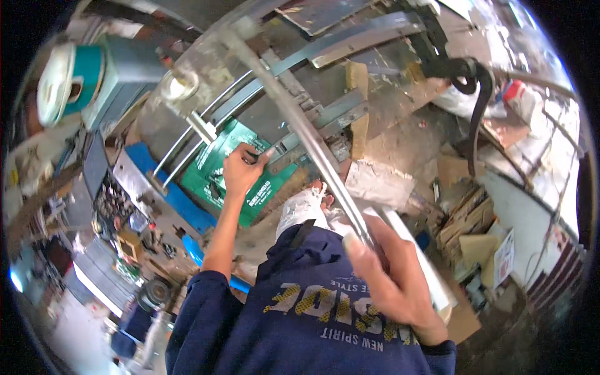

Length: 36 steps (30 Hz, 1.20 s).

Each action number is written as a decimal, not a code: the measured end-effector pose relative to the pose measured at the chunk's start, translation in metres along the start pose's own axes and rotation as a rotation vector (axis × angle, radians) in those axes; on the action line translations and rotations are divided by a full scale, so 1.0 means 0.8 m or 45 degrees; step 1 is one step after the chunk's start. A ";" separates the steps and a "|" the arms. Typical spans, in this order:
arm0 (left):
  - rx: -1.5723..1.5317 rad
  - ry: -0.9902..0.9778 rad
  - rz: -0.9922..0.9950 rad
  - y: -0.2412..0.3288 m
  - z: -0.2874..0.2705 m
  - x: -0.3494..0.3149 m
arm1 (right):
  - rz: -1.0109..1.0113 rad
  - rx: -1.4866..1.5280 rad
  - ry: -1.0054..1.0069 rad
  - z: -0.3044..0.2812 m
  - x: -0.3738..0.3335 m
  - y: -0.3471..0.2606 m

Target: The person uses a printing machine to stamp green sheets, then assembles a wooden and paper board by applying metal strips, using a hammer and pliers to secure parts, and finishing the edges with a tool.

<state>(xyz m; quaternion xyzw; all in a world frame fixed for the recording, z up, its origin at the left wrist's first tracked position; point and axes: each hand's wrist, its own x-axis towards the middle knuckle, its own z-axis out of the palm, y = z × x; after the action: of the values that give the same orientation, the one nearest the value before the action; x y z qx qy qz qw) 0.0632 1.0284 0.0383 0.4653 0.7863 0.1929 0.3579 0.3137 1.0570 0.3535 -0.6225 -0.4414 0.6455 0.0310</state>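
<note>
My right hand (400, 275), low and right of centre, is closed around the near end of a long shiny metal bar (306, 134). The bar runs up and away to the left, across the metal machine. My left hand (241, 172) is curled shut over a green printed sheet (265, 194), its thumb toward the end of a flat metal piece (290, 142). Something small and dark shows between its fingers, too small to name. Two thin parallel rods (181, 161) of the machine pass left of this hand.
A blue board (187, 203) lies left of the sheet. A teal and white round container (69, 84) stands far left. Black curved metal (480, 119) juts out at the upper right. Stacked cardboard (469, 225) lies on the right, small clutter (115, 200) on the left.
</note>
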 end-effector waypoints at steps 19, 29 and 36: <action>0.222 -0.143 0.215 -0.043 0.043 0.021 | 0.549 -0.345 -0.096 0.000 0.007 -0.067; 0.314 -0.236 -0.014 -0.029 0.035 0.020 | 0.528 -0.418 -0.040 0.008 0.006 -0.056; 0.244 -0.147 0.048 0.010 0.016 0.025 | 0.576 -0.528 -0.010 0.010 0.019 -0.052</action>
<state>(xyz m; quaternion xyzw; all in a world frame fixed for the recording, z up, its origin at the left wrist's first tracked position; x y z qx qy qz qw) 0.0718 1.0493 0.0273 0.5225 0.7702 0.0965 0.3529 0.2825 1.0869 0.3658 -0.6955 -0.4141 0.5346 -0.2428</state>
